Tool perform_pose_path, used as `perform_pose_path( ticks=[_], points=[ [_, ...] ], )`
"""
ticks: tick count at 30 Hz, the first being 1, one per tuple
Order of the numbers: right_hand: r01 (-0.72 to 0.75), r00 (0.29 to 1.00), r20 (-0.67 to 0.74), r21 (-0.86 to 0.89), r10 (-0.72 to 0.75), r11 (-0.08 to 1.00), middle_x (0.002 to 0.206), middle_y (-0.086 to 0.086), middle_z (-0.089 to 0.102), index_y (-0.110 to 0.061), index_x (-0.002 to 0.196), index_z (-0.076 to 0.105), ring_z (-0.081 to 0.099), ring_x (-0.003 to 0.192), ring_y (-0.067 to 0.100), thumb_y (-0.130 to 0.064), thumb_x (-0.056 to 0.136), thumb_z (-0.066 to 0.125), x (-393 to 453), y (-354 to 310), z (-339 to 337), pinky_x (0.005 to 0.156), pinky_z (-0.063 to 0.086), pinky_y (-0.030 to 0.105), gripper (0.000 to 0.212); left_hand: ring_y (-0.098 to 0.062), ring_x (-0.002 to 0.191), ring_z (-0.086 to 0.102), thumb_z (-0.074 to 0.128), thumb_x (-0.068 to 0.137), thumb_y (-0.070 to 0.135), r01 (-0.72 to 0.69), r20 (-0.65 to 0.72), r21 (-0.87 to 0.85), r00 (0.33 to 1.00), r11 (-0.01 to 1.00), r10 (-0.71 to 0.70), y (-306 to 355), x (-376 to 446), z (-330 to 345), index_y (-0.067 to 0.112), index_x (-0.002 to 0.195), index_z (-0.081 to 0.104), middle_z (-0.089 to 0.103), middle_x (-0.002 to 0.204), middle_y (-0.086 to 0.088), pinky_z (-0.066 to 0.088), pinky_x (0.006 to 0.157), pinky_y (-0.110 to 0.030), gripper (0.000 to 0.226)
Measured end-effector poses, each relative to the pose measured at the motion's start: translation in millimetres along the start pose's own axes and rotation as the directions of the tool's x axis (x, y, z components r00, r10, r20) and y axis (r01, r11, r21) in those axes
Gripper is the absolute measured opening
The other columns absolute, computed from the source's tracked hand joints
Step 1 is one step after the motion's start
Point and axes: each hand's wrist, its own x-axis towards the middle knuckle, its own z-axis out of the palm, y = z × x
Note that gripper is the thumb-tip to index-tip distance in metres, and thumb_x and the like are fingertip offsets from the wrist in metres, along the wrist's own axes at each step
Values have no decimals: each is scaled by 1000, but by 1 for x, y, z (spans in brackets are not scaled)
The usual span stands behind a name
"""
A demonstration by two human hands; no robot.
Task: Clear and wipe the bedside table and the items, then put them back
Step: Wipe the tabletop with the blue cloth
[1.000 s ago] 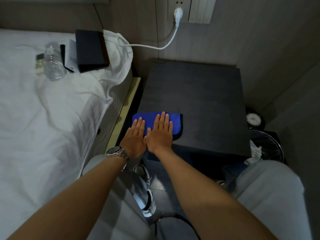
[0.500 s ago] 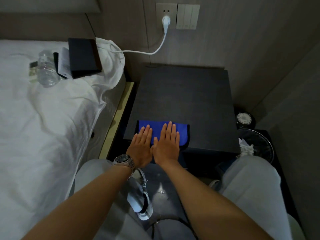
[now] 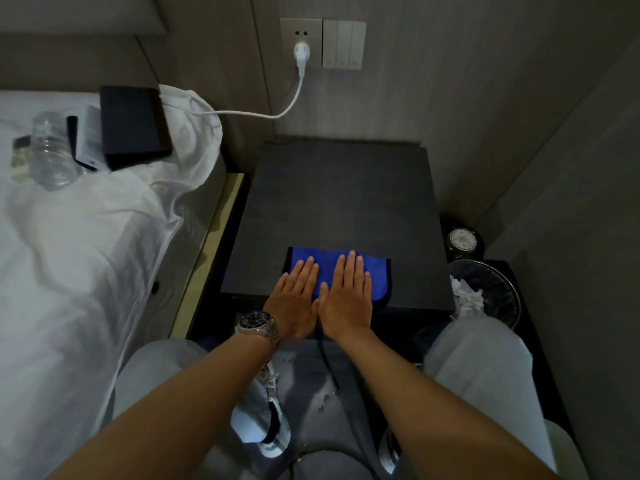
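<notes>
Both hands, left [image 3: 296, 299] and right [image 3: 346, 299], press flat and spread on the cloth [image 3: 375, 277]. The table [image 3: 339, 195] is bare, wiping underway; the box [image 3: 133, 126] and bottle [image 3: 52, 154] wait on the bed [image 3: 69, 271].

Bedside table [image 3: 341, 202]: dark, square top, matte; set in the corner against the wall, beside the bed. Top surface bare except for the cloth. Blue cloth [image 3: 327, 266]: folded flat into a rectangle with a dark edge trim, lying at the near edge of the tabletop, slightly left of centre. Removed items lie on the white bedsheet near the headboard: a dark flat box [image 3: 133, 124], tilted slightly; a clear plastic bottle [image 3: 52, 154] on its side; between them a white card [image 3: 88, 135] against a thin dark object [image 3: 72, 131], identity cannot be told.
</notes>
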Motion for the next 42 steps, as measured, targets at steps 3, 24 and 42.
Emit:
perform_pose_path(
  ticks=[3, 24, 42],
  points=[
    [-24, 999, 48, -21, 25, 999, 163, 13, -21, -7, 155, -16, -18, 151, 27, -41, 105, 17, 18, 8, -8, 123, -7, 42, 69, -17, 151, -17, 12, 105, 38, -7, 13, -30, 1000, 1000, 7, 3, 17, -8, 13, 156, -13, -20, 163, -2, -6, 122, -36, 62],
    [14, 997, 80, -74, -8, 997, 163, 14, -22, -6, 154, -16, -19, 151, 28, -42, 104, 16, 173, 21, -35, 120, -11, 43, 69, -21, 151, -16, 16, 105, 39, 26, 37, -14, 999, 1000, -26, -12, 161, -52, 11, 156, -15, -21, 163, -4, 1, 124, -41, 66],
    [16, 999, 46, -108, -11, 994, 163, 14, -19, -6, 155, -13, -18, 151, 28, -43, 104, 18, 304, 13, -47, 119, -12, 43, 69, -17, 151, -15, 14, 105, 40, 48, -14, -95, 999, 994, -50, -49, 285, -85, 15, 156, -12, -19, 164, -1, -1, 124, -39, 62]
  ],
)
